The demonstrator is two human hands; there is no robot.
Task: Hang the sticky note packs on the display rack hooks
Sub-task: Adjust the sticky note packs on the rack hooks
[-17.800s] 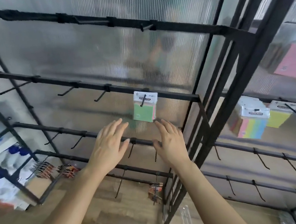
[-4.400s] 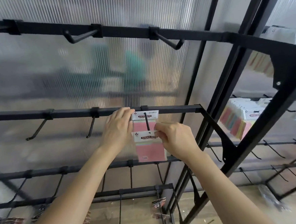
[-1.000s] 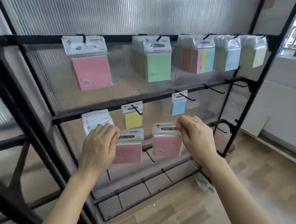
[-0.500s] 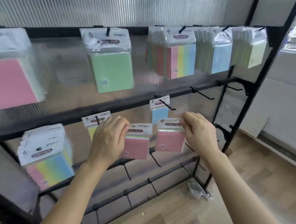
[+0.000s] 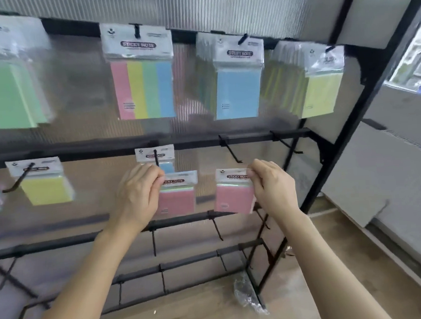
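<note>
Head camera, looking forward and down at a black display rack [image 5: 265,136]. I see the left hand [image 5: 137,196] pinching the white header card of a pink sticky note pack [image 5: 176,199], fingers curled on its upper left corner. The right hand [image 5: 273,187] pinches the upper right corner of a second pink pack [image 5: 233,197]. Both packs hang upright in the air, side by side and apart. Their headers are up, long axis vertical, printed faces toward me, in front of the rack's middle row. Just above the second pink pack an empty hook [image 5: 231,150] juts out and down. Behind the left hand's fingers, a small blue pack [image 5: 165,153] hangs on its own hook. Larger packs [image 5: 144,89] fill the top row.
</note>
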